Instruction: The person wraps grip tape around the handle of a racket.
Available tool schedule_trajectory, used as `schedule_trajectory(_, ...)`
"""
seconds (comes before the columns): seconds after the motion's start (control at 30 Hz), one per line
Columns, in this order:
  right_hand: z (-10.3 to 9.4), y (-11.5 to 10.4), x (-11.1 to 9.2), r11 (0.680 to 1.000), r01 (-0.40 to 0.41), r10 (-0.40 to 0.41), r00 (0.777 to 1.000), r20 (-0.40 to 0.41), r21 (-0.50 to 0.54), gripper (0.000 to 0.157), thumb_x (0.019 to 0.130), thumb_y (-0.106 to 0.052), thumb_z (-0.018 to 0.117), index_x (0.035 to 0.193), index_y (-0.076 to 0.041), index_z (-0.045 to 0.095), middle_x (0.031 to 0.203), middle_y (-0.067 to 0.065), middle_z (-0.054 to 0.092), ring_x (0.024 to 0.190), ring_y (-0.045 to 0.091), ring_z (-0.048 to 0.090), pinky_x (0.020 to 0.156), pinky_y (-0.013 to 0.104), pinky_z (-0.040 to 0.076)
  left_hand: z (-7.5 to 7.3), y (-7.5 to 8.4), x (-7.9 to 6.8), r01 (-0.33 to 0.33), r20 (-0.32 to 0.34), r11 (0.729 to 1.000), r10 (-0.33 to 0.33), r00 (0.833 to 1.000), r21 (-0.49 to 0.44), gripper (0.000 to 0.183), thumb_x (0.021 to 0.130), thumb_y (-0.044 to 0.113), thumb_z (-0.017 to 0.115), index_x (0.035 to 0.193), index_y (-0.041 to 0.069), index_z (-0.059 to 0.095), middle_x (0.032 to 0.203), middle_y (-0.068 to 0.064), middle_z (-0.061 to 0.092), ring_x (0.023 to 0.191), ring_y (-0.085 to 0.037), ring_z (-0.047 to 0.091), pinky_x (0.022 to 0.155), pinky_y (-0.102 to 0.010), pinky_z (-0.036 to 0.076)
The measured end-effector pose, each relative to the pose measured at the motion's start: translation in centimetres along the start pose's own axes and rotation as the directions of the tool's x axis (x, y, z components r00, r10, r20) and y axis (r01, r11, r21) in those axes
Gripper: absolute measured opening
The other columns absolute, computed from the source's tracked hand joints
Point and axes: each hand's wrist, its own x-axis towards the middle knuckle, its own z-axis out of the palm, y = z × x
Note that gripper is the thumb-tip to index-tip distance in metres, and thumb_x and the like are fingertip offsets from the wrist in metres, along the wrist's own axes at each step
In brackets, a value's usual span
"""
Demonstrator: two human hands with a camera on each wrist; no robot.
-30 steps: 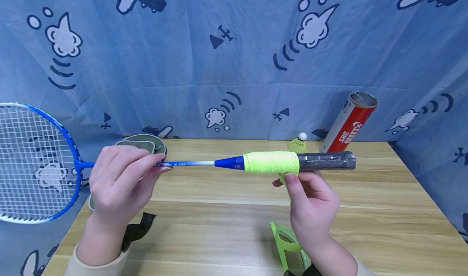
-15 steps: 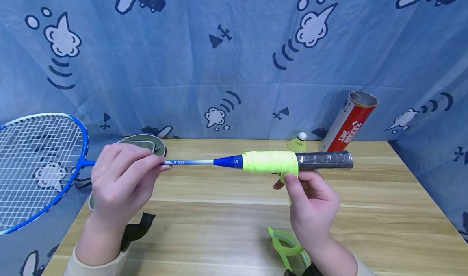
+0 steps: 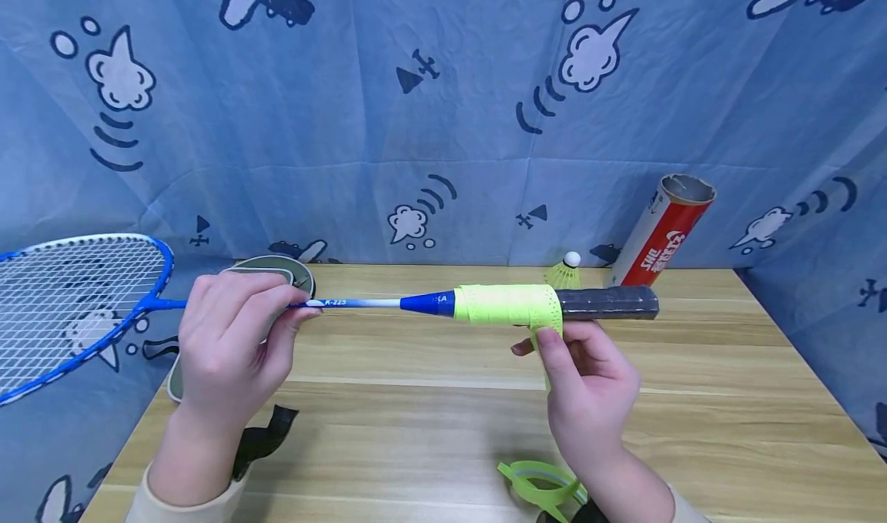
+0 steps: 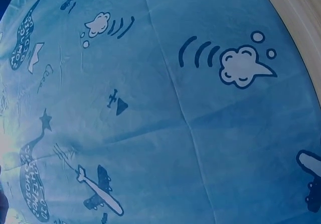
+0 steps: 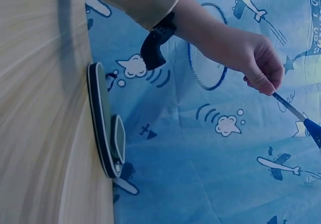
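Note:
A blue-and-white badminton racket (image 3: pixel 346 303) is held level above the table in the head view. My left hand (image 3: pixel 232 338) pinches its shaft between thumb and fingers near the racket head. Bright yellow-green overgrip tape (image 3: pixel 506 305) is wrapped round the upper part of the handle, while the dark handle end (image 3: pixel 610 303) is bare. Just below the wrap, my right hand (image 3: pixel 589 392) pinches the tape where it leaves the handle. The tape's loose length hangs in a loop (image 3: pixel 543 496) beside the right wrist. In the right wrist view, the left hand (image 5: pixel 251 58) grips the shaft.
A red-and-white shuttlecock tube (image 3: pixel 658 234) leans at the back right, next to a yellow shuttlecock (image 3: pixel 567 270). Behind the left hand lies a green case (image 3: pixel 300 273), partly hidden. A patterned blue curtain (image 3: pixel 471 122) hangs behind the wooden table (image 3: pixel 728 400).
The racket has rolled about its shaft, so its head shows flatter. Handle and wrap have shifted slightly left. The hanging tape loop has twisted and dropped lower. Both hands keep their hold.

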Motion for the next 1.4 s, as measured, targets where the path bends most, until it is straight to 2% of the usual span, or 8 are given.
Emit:
schedule_trajectory(0.13,-0.08,0.15,-0.05,1.0,-0.009,0.009,1.0,-0.022,0.016,0.005,0.092,0.019,0.06,0.095,0.022,0.062,0.099,0.013,0.074,0.071,0.019,0.074,0.073,0.028,0.063,-0.13,-0.05,-0.06,-0.007,0.021,1.0,0.008,1.0,-0.028,0.039,0.1,0.028,0.07,0.076,-0.003,0.071,0.074,-0.015,0.068,0.063,-0.033,0.058,0.061,-0.04,0.038)
schedule_trajectory(0.27,-0.11,0.31,0.08,0.999,0.014,-0.012,0.998,-0.056,0.038,0.003,0.092,0.019,0.061,0.09,0.021,0.062,0.096,0.014,0.075,0.069,0.019,0.073,0.07,0.027,0.062,-0.5,-0.1,-0.06,-0.006,0.077,0.997,0.012,0.997,-0.073,0.037,0.1,0.027,0.071,0.078,-0.003,0.074,0.075,-0.015,0.068,0.063,-0.032,0.059,0.062,-0.039,0.042)
schedule_trajectory(0.37,-0.1,0.37,0.14,0.998,0.036,-0.032,0.997,-0.072,0.05,0.004,0.091,0.02,0.062,0.087,0.02,0.062,0.093,0.014,0.074,0.068,0.019,0.071,0.068,0.027,0.061,-0.59,-0.14,-0.1,-0.009,0.084,0.996,0.016,0.996,-0.09,0.034,0.099,0.024,0.07,0.078,-0.002,0.075,0.074,-0.014,0.069,0.061,-0.03,0.058,0.062,-0.038,0.043)
schedule_trajectory(0.57,0.0,0.28,0.17,0.992,0.055,-0.047,0.996,-0.072,0.113,0.005,0.091,0.02,0.061,0.094,0.023,0.061,0.102,0.018,0.073,0.071,0.022,0.072,0.067,0.03,0.062,-0.24,-0.08,-0.02,-0.038,0.03,0.994,0.041,0.999,-0.099,0.031,0.099,0.018,0.071,0.074,-0.001,0.077,0.071,-0.012,0.068,0.055,-0.028,0.055,0.057,-0.037,0.043)
schedule_trajectory(0.7,0.09,0.31,0.29,0.986,0.07,-0.061,0.996,-0.058,0.155,0.007,0.09,0.022,0.057,0.096,0.023,0.06,0.099,0.019,0.073,0.073,0.024,0.073,0.067,0.032,0.062,-0.14,0.0,0.18,-0.048,0.019,0.994,0.05,0.999,-0.097,0.032,0.099,0.019,0.071,0.075,-0.002,0.077,0.07,-0.012,0.069,0.055,-0.028,0.055,0.057,-0.037,0.044)
schedule_trajectory(1.13,-0.02,0.14,0.4,0.993,0.038,-0.035,0.999,-0.022,0.111,0.009,0.091,0.023,0.055,0.097,0.022,0.061,0.101,0.021,0.074,0.084,0.027,0.076,0.071,0.032,0.061,0.18,-0.15,0.25,-0.047,-0.095,0.999,0.049,0.994,0.021,0.033,0.096,0.027,0.075,0.074,0.002,0.078,0.068,-0.012,0.07,0.062,-0.037,0.055,0.063,-0.045,0.036)
schedule_trajectory(1.27,-0.01,0.19,0.48,0.991,0.045,-0.044,0.999,-0.014,0.123,0.01,0.091,0.024,0.053,0.097,0.023,0.06,0.102,0.022,0.074,0.086,0.028,0.076,0.071,0.032,0.061,-0.09,-0.04,0.28,-0.025,-0.035,0.999,0.026,0.999,0.023,0.036,0.098,0.029,0.073,0.076,0.0,0.077,0.071,-0.013,0.071,0.064,-0.036,0.056,0.064,-0.044,0.036)
schedule_trajectory(1.4,-0.01,0.19,0.51,0.993,0.05,-0.048,0.999,-0.024,0.107,0.009,0.092,0.024,0.052,0.096,0.023,0.06,0.101,0.021,0.074,0.085,0.027,0.076,0.071,0.031,0.062,-0.31,-0.04,0.27,-0.021,0.031,1.0,0.021,0.999,0.01,0.039,0.1,0.03,0.071,0.076,0.0,0.077,0.07,-0.012,0.07,0.059,-0.033,0.056,0.058,-0.041,0.034)
